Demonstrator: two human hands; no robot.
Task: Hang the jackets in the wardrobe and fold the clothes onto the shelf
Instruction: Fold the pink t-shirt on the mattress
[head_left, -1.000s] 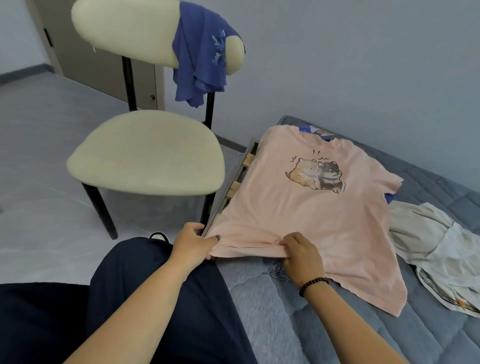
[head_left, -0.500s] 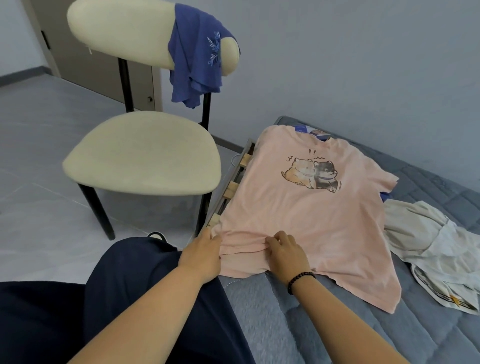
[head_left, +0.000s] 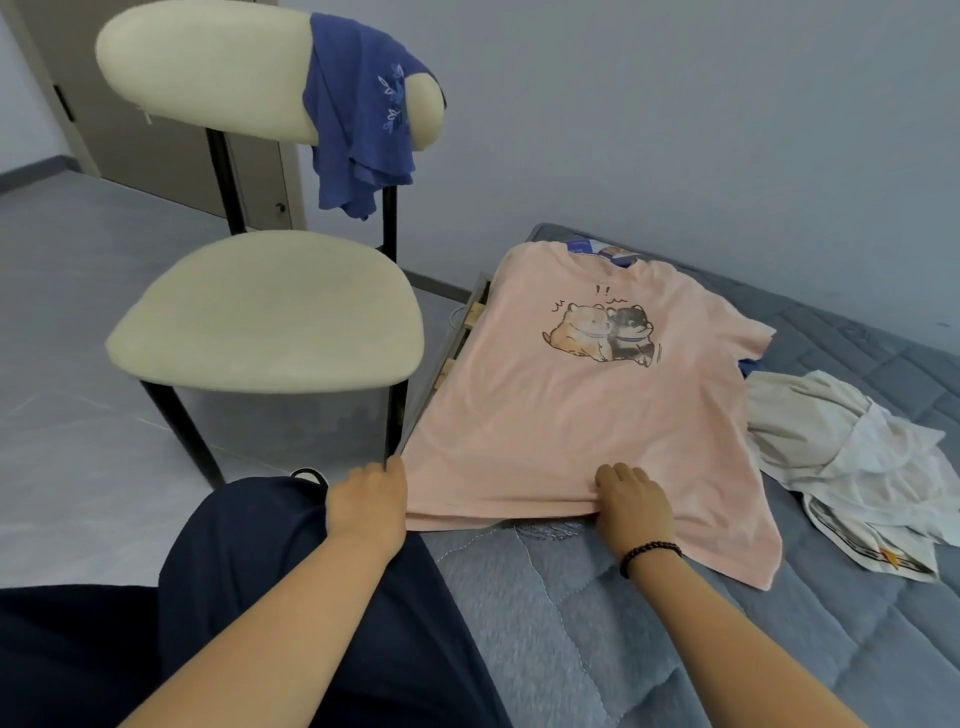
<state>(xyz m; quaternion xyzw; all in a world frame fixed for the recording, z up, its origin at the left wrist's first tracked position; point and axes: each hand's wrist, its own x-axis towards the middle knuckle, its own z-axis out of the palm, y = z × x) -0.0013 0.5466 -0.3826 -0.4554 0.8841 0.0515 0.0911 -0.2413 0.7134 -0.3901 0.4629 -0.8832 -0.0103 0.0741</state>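
Observation:
A pink T-shirt (head_left: 561, 415) with a print of two cartoon dogs lies flat, face up, on the grey quilted bed (head_left: 597, 623). My left hand (head_left: 366, 504) grips its near left hem corner at the bed's edge. My right hand (head_left: 631, 501), with a dark bead bracelet on the wrist, pinches the hem further right. A blue garment (head_left: 358, 119) hangs over the backrest of the cream chair (head_left: 265, 312). A crumpled cream and white garment (head_left: 852, 457) lies on the bed to the right of the shirt.
The chair stands on the grey floor just left of the bed. The wooden slats of the bed frame (head_left: 457, 343) show at the bed's left edge. A door (head_left: 145, 156) is behind the chair. My dark trouser leg (head_left: 249, 571) fills the lower left.
Both hands have drawn the shirt's hem flat and apart; my right hand slid right along the hem, and the bunched fold at the bottom is smoothed out.

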